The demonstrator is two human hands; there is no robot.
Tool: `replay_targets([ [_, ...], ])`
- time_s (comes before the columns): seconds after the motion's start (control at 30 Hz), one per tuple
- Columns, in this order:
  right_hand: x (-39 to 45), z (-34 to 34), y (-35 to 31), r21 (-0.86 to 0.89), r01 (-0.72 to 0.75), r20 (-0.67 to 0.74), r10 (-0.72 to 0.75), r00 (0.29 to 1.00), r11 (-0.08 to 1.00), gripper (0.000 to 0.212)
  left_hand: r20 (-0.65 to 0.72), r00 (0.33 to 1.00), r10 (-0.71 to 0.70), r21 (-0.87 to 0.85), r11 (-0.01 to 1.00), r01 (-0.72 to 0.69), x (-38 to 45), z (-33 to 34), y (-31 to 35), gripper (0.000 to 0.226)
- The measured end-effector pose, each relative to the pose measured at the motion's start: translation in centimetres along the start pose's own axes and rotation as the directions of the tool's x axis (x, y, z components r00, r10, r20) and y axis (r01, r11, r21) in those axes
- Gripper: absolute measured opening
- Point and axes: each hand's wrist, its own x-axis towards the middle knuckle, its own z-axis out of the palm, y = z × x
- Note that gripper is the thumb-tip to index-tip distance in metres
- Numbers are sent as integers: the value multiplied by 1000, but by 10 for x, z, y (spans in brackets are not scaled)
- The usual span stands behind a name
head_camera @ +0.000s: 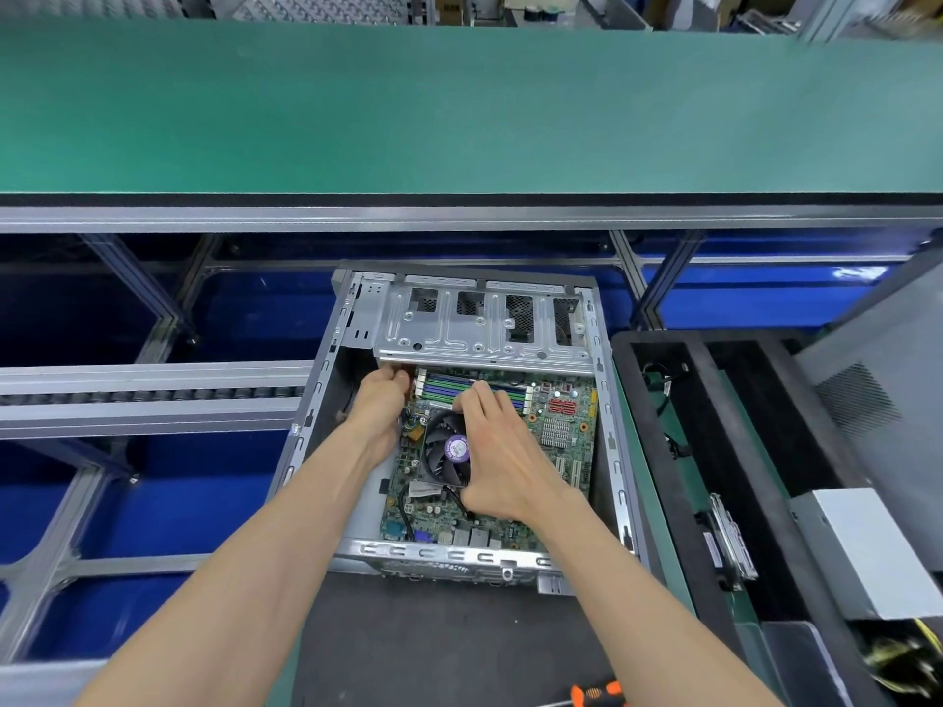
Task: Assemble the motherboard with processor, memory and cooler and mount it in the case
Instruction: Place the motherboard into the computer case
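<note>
green motherboard (510,446) lies flat inside the open grey metal case (607,400). right hand (502,459) grips the black round cooler fan (444,454), thumb and fingers curled around it. left hand (380,400) pinches the board's far left corner, fingertips together.

Bright, even overhead light leaves only soft shadows inside the case (326,380), a white glare streak marks the blue surface (857,273) at right, and wide-angle bending and smeared blur spoil the edges.
</note>
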Motion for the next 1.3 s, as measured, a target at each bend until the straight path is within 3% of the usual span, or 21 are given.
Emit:
replay_targets([
  [0.1, 0, 2, 0, -1, -7, -2, 7, 1000, 1000, 68, 26, 1000, -17, 87, 996, 15, 5, 7, 5, 21],
  [0.2, 2, 4, 0, 23, -32, 7, 31, 999, 999, 67, 23, 998, 60, 344, 937, -64, 12, 12, 7, 19],
  [0.23, 3, 4, 0, 30, -43, 12, 42, 999, 999, 67, 38, 994, 98, 472, 875, -104, 15, 13, 7, 20],
  [0.33, 5, 5, 1, 31, -54, 23, 53, 998, 998, 67, 148, 975, 164, 824, 525, -213, 15, 23, 15, 27],
  [0.4, 5, 6, 2, 37, -59, 26, 58, 998, 998, 67, 245, 955, 167, 874, 388, -292, 15, 28, 18, 24],
  [0.47, 5, 6, 1, 57, -57, 22, 56, 998, 997, 66, 309, 940, 142, 885, 318, -339, 17, 28, 21, 19],
  [0.57, 4, 7, 1, 65, -60, 23, 59, 998, 996, 62, 308, 949, 67, 882, 354, -311, 17, 30, 25, 20],
  [0.7, 5, 8, 4, 85, -65, 14, 64, 998, 994, 66, 318, 948, 23, 894, 326, -307, 20, 31, 29, 42],
  [0.77, 4, 9, 6, 84, -54, 10, 54, 999, 995, 69, 309, 950, 38, 895, 326, -305, 23, 32, 27, 24],
  [0.9, 5, 10, 8, 71, -33, -5, 34, 999, 997, 69, 315, 947, 63, 887, 334, -317, 20, 33, 26, 29],
  [1.2, 4, 12, 7, 99, -36, -22, 38, 999, 994, 71, 321, 945, -57, 911, 292, -292, 15, 34, 31, 5],
  [1.3, 3, 12, 7, 90, -33, -21, 35, 999, 995, 71, 304, 950, -75, 919, 285, -271, 16, 33, 30, 7],
])
